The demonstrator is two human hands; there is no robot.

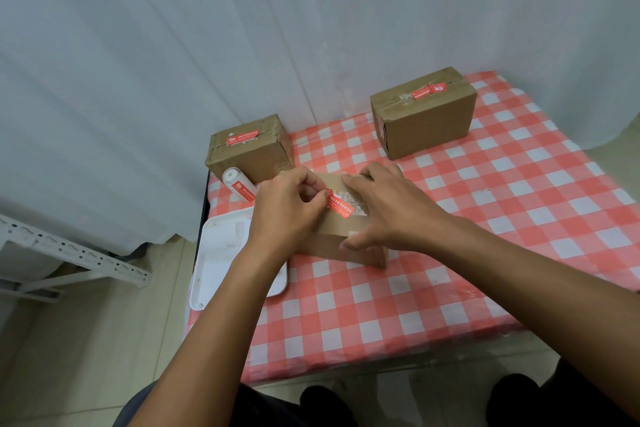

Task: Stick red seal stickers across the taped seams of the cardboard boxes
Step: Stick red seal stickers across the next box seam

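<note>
Two hands pressed a red seal onto the nearest cardboard box.

The left hand pinched the end of a red sticker lying over the taped seam of the near box, while the right hand rested spread on its top. Two more boxes, the left box and the far box, each carried a red sticker. A sticker roll and a white tray lay on the checked tablecloth.
</note>
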